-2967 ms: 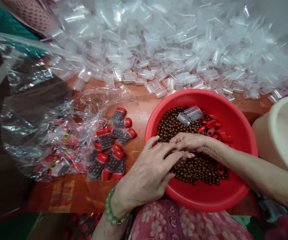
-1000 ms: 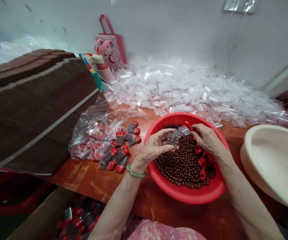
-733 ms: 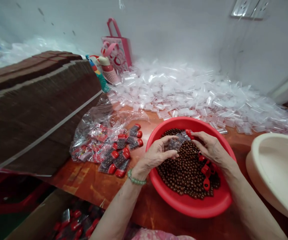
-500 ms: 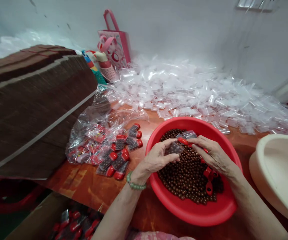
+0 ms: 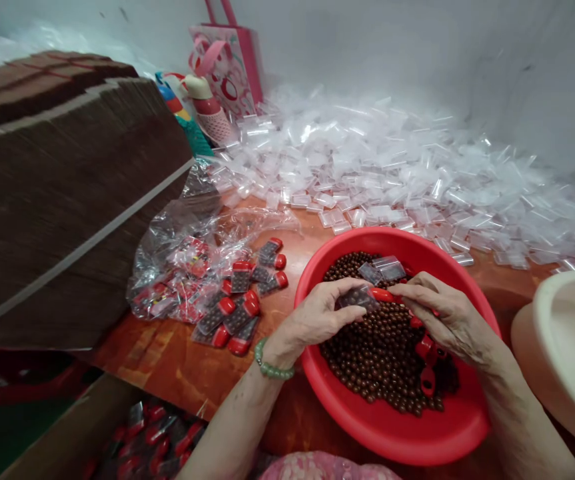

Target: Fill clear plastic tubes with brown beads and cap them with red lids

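Note:
My left hand (image 5: 317,317) grips a small clear plastic case (image 5: 354,300) with dark balls inside, between thumb and fingers. My right hand (image 5: 440,313) pinches a red cap (image 5: 381,294) at the right end of that case. Whether the cap is fully seated, I cannot tell. Both hands are above a red basin (image 5: 397,455) holding a heap of shiny brown beads (image 5: 377,363). Among the beads, more red caps (image 5: 428,381) lie partly under my right hand. A few clear cases (image 5: 390,268) rest on the heap's far side.
Capped cases (image 5: 240,313) lie left of the basin, beside a clear bag (image 5: 167,267) of red pieces. Behind spreads a pile of clear cases (image 5: 367,167). A strapped cardboard stack (image 5: 67,200) stands left, a cream tub (image 5: 547,333) right. Below is a box of capped cases (image 5: 152,433).
The red cap has come into line with the right end of the case, and my right hand has shifted slightly right. The camera view has moved a little.

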`<state>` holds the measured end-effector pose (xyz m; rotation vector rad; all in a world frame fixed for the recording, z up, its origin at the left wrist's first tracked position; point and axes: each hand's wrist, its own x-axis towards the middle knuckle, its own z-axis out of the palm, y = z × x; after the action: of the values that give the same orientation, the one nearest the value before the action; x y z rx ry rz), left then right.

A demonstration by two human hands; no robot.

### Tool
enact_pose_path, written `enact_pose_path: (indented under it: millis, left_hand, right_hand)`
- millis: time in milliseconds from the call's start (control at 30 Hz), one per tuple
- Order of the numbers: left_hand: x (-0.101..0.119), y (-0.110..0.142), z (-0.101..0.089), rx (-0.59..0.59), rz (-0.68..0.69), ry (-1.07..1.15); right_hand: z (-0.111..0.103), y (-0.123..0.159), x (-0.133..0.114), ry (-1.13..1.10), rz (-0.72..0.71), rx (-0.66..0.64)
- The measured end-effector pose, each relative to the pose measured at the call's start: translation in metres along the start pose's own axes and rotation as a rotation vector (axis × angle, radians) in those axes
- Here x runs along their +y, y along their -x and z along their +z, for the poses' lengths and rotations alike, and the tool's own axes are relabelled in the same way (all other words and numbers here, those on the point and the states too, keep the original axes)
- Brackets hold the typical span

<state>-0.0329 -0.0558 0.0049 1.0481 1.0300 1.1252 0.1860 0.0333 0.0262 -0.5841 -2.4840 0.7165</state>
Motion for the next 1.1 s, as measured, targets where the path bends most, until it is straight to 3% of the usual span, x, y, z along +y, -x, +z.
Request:
enact_pose_path:
  millis: [400, 833, 1100]
  left_hand:
    - [0.0009, -0.0024, -0.0007, 0.055, -0.018, 0.113]
    - [-0.0003, -0.003, -0.0026, 0.076, -0.021, -0.002]
    - [0.0029, -0.005, -0.0014, 0.102, -0.031, 0.102]
  right_hand:
    - [-0.0062, 0.0025, -0.0014, -0.031, 0.051, -0.011]
    - [-0.0061, 0.0002, -0.0046, 0.008, 0.044, -0.037]
    - [-0.0103, 0.0054, 0.0003, 0.014, 0.047, -0.069]
